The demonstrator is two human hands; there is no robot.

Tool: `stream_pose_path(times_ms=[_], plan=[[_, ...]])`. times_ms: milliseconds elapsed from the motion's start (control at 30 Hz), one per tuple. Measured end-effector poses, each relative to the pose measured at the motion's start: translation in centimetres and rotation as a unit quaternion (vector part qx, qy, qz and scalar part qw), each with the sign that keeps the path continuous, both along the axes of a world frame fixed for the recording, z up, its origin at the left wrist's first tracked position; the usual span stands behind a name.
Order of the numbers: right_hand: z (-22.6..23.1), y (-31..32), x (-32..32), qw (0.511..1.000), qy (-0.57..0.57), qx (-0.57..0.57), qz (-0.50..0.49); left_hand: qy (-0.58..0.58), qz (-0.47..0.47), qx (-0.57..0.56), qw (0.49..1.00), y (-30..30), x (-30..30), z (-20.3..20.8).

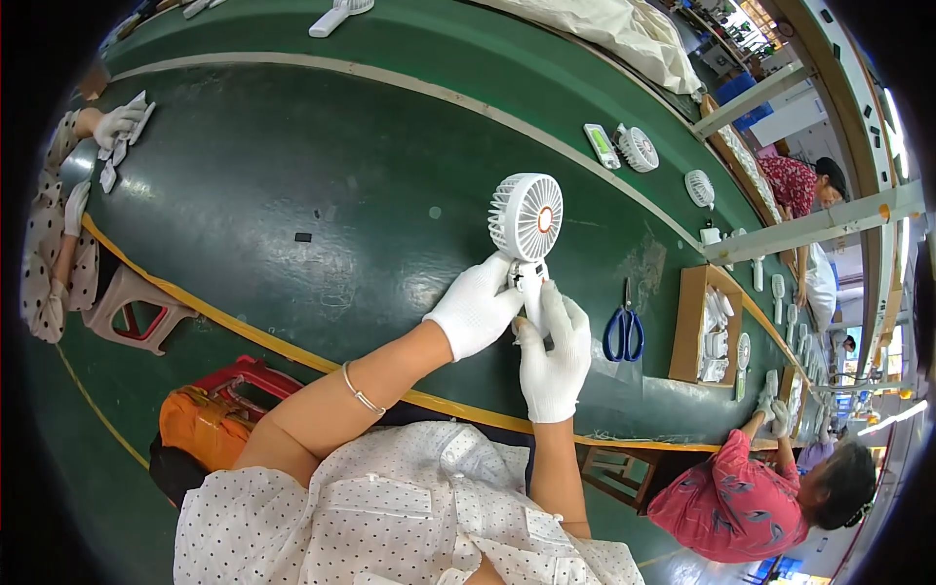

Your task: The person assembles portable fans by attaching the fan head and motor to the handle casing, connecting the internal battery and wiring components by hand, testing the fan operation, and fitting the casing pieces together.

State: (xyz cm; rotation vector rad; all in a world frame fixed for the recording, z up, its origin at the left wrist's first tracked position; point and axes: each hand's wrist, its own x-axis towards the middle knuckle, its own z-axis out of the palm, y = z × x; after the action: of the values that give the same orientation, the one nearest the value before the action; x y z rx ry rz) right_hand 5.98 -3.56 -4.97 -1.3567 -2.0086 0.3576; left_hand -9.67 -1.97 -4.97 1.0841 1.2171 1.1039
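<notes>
A white handheld fan (526,216) is held upright above the green table, its round grille turned to the right with an orange ring at its centre. My left hand (478,306), in a white knit glove, closes on the fan's neck just under the head. Lower down, my right hand (556,356), gloved the same way, grips the handle between thumb and fingers. Part of the handle is hidden by both gloves. To the right of my right hand lie blue-handled scissors (624,332), points away from me.
A cardboard box (690,327) of white parts stands at the right. Beyond a pale strip lie several fans (639,149) and a part with a green piece (602,145). Co-workers' gloved hands (122,125) work at the far left, others at the right. A stool (136,310) stands at left.
</notes>
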Motion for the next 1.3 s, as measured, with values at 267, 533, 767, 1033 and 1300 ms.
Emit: stream_pose_path(times_ms=[267,533,767,1033,1300], plan=[[-1.6,-0.5,-0.6,0.99,-0.053,0.127,0.026,-0.156,0.021,0.034,0.987,-0.1,0.8,-0.2],[-1.1,-0.7,0.8,0.902,0.405,-0.147,0.004,-0.288,0.025,0.047,0.956,-0.4,0.5,-0.2],[-0.5,-0.2,3.2,0.878,0.248,-0.399,0.092,-0.176,-0.139,0.007,0.975,-0.5,0.1,1.2],[0.8,-0.7,2.1,0.844,0.334,-0.412,0.082,-0.187,-0.124,0.044,0.974,-0.7,0.8,1.2],[0.5,0.3,3.1,0.82,0.336,-0.438,0.148,-0.116,-0.105,-0.002,0.988,-0.9,1.0,1.7]])
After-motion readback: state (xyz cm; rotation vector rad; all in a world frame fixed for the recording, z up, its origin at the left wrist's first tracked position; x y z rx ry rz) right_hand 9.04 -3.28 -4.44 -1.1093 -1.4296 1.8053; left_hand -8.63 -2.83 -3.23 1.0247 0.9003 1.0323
